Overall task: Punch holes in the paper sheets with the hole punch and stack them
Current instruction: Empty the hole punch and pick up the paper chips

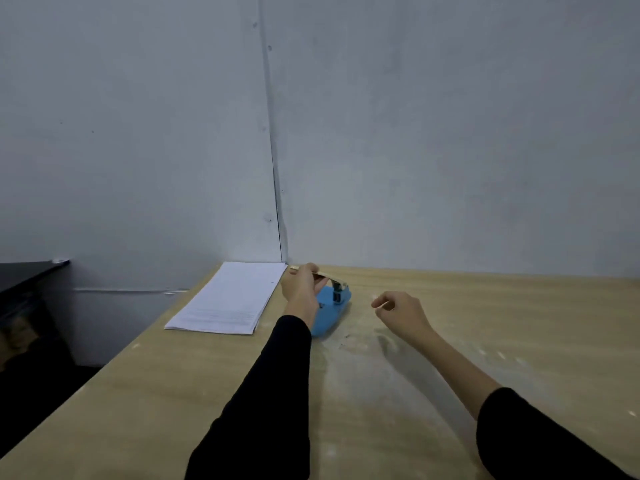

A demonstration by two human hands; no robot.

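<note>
Black-sleeved left hand [300,287] fingers [309,271] pinch hole punch [330,308] lever [334,279]

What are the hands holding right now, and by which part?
The left hand grips the hole punch by the free end of its raised lever. The right hand is loosely curled and holds nothing visible.
</note>
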